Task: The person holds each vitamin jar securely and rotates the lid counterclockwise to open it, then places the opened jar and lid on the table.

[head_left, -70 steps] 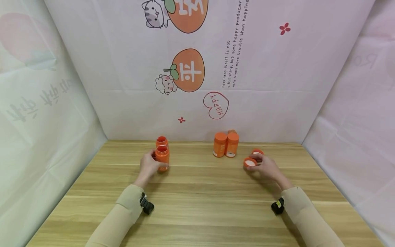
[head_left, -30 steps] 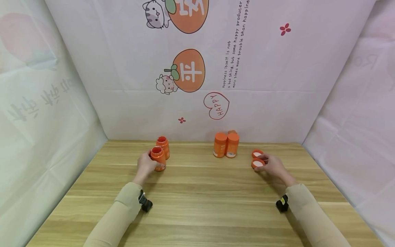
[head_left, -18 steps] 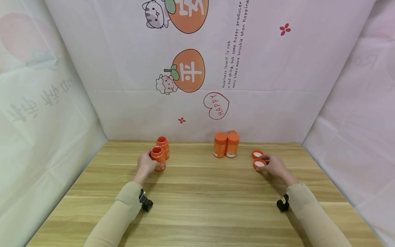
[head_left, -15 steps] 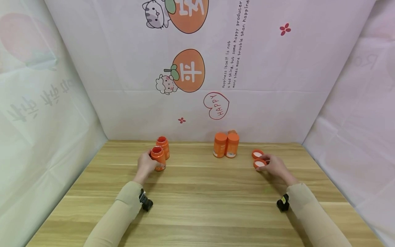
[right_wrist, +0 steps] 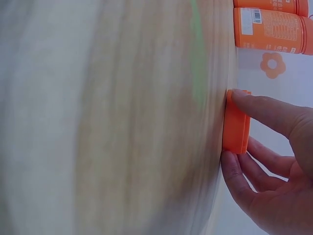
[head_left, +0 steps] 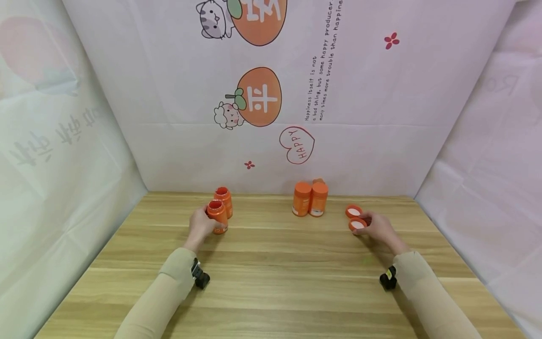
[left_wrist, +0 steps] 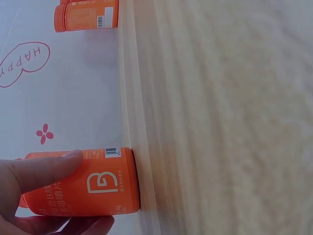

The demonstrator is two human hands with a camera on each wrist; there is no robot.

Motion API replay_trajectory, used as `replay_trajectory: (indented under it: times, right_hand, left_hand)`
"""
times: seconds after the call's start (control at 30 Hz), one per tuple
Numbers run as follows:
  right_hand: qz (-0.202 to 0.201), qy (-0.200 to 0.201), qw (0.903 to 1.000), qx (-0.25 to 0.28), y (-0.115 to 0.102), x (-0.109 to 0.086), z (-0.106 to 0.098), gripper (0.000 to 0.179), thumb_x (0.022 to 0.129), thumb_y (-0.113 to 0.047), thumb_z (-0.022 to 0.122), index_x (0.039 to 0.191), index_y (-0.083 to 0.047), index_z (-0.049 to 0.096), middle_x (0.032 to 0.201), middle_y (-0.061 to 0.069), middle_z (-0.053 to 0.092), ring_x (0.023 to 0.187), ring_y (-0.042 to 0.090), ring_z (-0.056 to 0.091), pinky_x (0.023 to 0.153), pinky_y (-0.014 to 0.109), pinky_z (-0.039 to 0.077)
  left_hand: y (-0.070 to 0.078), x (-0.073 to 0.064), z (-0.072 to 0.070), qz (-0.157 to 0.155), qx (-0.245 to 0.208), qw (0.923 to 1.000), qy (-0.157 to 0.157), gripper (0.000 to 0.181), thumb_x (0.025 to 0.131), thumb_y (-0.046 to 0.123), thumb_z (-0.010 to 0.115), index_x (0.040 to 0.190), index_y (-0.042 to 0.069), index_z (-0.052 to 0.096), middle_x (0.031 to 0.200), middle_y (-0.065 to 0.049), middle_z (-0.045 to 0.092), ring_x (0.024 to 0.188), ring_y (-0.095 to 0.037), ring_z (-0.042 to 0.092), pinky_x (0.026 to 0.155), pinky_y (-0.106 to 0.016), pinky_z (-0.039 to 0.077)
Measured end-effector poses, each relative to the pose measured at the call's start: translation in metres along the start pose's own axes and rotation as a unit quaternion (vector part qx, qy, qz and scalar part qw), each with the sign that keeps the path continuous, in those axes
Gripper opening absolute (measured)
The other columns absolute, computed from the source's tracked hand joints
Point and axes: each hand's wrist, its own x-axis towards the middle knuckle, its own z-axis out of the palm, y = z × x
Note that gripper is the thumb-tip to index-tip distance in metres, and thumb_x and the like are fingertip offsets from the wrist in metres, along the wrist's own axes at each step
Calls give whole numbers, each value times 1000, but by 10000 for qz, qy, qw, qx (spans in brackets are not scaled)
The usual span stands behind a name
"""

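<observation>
My left hand (head_left: 201, 226) grips an uncapped orange pill bottle (head_left: 218, 217) upright on the table, thumb along its label in the left wrist view. Just behind it stands a second uncapped bottle (head_left: 226, 200), partly hidden. On the right, my right hand (head_left: 377, 229) holds an orange lid (right_wrist: 236, 122) by its edge, thumb on one side and fingers on the other. That lid lies flat on the table with its white inside facing up. Another upturned lid (head_left: 353, 211) lies right behind it.
Two capped orange bottles, a left one (head_left: 301, 199) and a right one (head_left: 318, 200), stand side by side near the back wall. The wooden table (head_left: 271, 273) meets a printed white cloth (head_left: 186, 155) at the back and sides.
Since the earliest frame, the held bottle has shifted slightly left, showing more of the bottle behind. The right hand has slid its lid to the right. Over the last half second both barely move.
</observation>
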Motion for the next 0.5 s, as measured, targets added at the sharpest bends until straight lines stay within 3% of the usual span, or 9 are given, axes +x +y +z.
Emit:
replay_trajectory:
  times: [0.5]
  right_hand:
    - [168, -65, 9998, 90, 4, 1, -2, 61, 74, -17, 80, 121, 12, 54, 112, 29, 62, 101, 39, 59, 86, 48, 47]
  left_hand:
    - [4, 3, 2, -72, 141, 9999, 11, 67, 73, -1, 76, 133, -5, 46, 131, -24, 53, 120, -39, 51, 102, -50, 39]
